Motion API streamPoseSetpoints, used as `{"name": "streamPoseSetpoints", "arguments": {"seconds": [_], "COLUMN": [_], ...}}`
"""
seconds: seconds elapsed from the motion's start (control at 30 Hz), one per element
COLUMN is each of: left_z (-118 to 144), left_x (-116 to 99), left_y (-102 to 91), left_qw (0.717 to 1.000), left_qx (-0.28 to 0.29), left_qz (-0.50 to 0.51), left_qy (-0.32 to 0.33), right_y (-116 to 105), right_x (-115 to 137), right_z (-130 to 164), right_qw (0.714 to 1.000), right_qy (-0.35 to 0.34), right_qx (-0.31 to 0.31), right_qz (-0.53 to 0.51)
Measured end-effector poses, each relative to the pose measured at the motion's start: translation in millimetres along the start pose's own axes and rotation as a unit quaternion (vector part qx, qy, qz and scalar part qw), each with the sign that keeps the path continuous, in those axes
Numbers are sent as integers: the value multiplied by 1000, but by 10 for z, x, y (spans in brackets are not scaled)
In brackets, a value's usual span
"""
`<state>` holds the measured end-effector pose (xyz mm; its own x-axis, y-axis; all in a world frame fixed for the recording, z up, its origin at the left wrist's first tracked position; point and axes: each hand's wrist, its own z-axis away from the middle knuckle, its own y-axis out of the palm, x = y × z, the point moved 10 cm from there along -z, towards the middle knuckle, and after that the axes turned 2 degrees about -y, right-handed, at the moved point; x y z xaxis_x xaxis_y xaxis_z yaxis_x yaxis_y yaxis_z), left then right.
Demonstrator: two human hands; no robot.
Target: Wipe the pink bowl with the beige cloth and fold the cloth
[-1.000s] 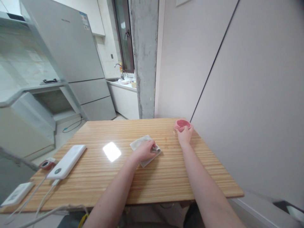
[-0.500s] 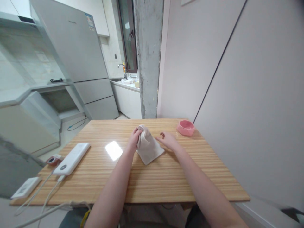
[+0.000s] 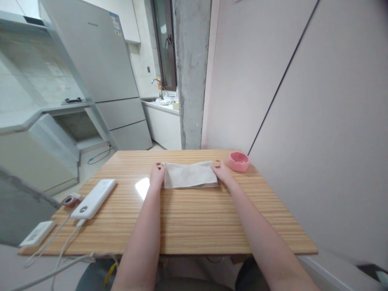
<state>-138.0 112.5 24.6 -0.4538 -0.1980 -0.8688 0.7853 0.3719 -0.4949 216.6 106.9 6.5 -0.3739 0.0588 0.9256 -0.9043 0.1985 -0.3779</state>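
A pale beige cloth is stretched into a wide, folded strip over the far middle part of the wooden table. My left hand pinches its left end near the upper corner. At the opposite end, my right hand has its fingers closed on the upper right corner. The cloth's lower edge looks doubled, with a slight gap between layers at the right. A pink ashtray-like dish sits just beyond my right hand.
On the table, a white power bank lies at the left with cables attached. Near it are a small red round object and a white box-shaped device. A pale wall runs along the right side.
The cloth went from hanging bunched in my left hand to being spread sideways between both hands. My left hand moved left; my right hand moved slightly right and took hold of the cloth.
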Motion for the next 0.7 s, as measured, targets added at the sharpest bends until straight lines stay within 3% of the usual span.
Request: {"name": "streamPoseSetpoints", "arguments": {"seconds": [0.13, 0.23, 0.3, 0.4, 0.5, 0.7], "left_z": [72, 110, 120, 118, 118, 170], "left_x": [-25, -17, -25, -82, -101, -61], "left_y": [15, 76, 111, 118, 145, 250], "left_qw": [976, 960, 954, 955, 957, 951], "left_qx": [4, 44, 59, 38, 29, 97], "left_qz": [-214, -274, -290, -289, -284, -290], "left_qy": [29, 32, 39, 57, 57, 53], "right_y": [85, 148, 106, 8, -3, 36], "right_x": [4, 30, 31, 20, -19, -44], "right_z": [15, 36, 21, -10, -22, -26], "right_qw": [979, 961, 958, 953, 950, 953], "right_qy": [-47, -71, -68, -60, -53, -61], "right_qx": [42, 75, 57, 11, 8, 20], "right_qz": [193, 255, 272, 297, 308, 296]}}
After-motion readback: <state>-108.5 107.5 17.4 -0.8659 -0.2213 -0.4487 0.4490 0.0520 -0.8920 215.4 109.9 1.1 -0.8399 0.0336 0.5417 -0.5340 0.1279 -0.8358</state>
